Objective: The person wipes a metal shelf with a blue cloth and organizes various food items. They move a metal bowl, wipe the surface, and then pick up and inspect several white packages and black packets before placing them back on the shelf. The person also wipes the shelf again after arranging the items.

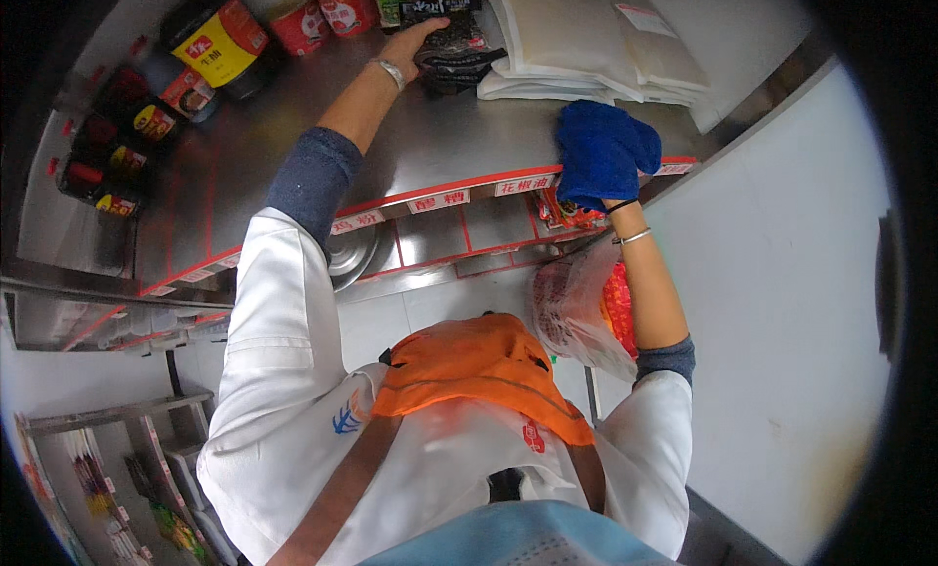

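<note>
My left hand (412,47) grips the left side of a black plastic food packet (456,45) on the upper steel shelf (440,137). Its thumb lies across the packet's front, while the other fingers are mostly hidden. At the shelf's front edge, on the right, a blue cloth (597,152) bunches over my right hand (614,204) and hides nearly all of it. Just right of the black packet lies a stack of pale, flat bags (568,34).
Dark sauce bottles (223,49) line the shelf's left side. Red tubs (348,9) stand at the back. Red-bordered labels (440,200) run along the front edge. Below are a round metal lid (353,254) and a clear plastic bag (571,302). A white wall (791,273) closes off the right.
</note>
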A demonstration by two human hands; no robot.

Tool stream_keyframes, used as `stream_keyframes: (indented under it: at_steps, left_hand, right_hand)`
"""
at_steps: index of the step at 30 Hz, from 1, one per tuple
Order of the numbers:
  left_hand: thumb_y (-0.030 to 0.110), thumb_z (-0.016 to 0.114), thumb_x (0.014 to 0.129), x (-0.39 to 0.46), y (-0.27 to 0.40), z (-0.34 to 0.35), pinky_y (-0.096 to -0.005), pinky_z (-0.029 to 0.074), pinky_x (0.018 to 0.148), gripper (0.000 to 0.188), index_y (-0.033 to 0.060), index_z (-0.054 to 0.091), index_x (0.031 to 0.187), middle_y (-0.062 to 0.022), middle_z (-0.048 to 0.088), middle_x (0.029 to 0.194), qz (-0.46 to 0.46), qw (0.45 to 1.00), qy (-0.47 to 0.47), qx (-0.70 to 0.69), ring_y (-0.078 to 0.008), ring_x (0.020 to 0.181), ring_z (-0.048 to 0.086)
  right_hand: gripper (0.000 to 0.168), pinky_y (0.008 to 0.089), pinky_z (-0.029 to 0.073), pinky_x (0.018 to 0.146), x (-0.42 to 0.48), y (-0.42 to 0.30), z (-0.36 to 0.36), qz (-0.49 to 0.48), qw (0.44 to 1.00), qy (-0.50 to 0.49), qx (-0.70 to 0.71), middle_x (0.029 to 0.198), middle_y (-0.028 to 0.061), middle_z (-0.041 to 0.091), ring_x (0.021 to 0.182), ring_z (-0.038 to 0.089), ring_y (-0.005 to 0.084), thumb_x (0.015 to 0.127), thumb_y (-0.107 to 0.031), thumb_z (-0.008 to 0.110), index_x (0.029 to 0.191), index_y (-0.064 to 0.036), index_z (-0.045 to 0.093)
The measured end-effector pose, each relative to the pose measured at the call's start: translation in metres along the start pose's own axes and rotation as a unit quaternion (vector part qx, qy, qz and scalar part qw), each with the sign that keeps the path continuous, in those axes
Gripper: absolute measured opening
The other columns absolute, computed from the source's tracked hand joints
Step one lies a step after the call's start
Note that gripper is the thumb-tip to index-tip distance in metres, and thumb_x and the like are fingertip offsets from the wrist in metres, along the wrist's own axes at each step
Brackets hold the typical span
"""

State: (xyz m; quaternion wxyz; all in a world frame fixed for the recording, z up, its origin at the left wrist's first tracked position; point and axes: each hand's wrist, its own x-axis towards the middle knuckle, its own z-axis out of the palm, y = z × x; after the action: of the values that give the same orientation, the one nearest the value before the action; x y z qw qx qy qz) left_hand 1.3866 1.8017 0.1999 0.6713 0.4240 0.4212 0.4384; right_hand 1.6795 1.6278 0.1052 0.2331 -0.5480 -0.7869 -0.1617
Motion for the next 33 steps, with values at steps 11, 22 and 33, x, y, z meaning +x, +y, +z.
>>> stream_keyframes:
  at_steps: [11, 22, 33]
  left_hand:
    - [0.026, 0.074, 0.072, -0.044, 0.014, -0.001, -0.0407, 0.049, 0.087, 0.051, 0.0032, 0.055, 0.114, -0.0146, 0.059, 0.113, -0.053, 0.998, -0.024, 0.03, -0.0248, 0.099, 0.06]
    - [0.017, 0.069, 0.077, -0.057, 0.012, -0.044, -0.0337, 0.054, 0.079, 0.027, 0.0027, 0.063, 0.098, -0.0094, 0.066, 0.099, -0.067, 0.996, -0.056, -0.006, -0.0191, 0.086, 0.064]
    - [0.024, 0.07, 0.077, -0.076, 0.014, -0.045, -0.033, 0.052, 0.081, 0.037, 0.003, 0.061, 0.106, -0.01, 0.063, 0.104, -0.024, 0.994, -0.066, 0.082, -0.0182, 0.092, 0.062]
  right_hand:
    - [0.048, 0.0475, 0.028, 0.103, 0.002, -0.01, -0.014, 0.001, 0.999, 0.003, 0.048, 0.122, 0.0194, 0.052, 0.117, 0.045, 0.037, 0.077, -0.031, 0.057, 0.119, -0.009, 0.055]
    - [0.048, 0.0482, 0.029, 0.102, 0.01, -0.004, -0.003, -0.031, 0.998, -0.016, -0.044, 0.119, 0.0204, 0.053, 0.114, 0.046, 0.0381, 0.074, -0.03, 0.059, 0.115, -0.006, 0.056]
    - [0.045, 0.0476, 0.027, 0.103, 0.008, -0.014, -0.008, 0.034, 0.997, -0.055, -0.043, 0.122, 0.019, 0.052, 0.116, 0.044, 0.0367, 0.079, -0.031, 0.055, 0.119, -0.009, 0.055]
